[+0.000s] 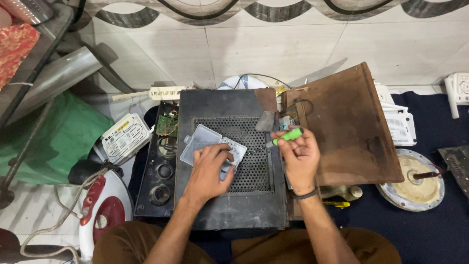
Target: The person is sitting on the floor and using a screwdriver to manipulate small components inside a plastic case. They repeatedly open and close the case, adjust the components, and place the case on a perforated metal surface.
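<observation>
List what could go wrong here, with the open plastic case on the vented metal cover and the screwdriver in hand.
1. The clear plastic case lies open on the perforated metal cover; small parts taken out by the left hand could drop through the vent holes.
2. The right hand holds the green-handled screwdriver loosely by the fingers; it might slip.
3. The brown panel rests tilted nearby and could slide if bumped.

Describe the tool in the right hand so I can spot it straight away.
Start at the big black metal casing with the perforated grille, lying on the floor at centre. At its right edge, the right hand holds a small screwdriver. Its bright green handle sets it apart from the clear plastic box under the left hand.
</observation>
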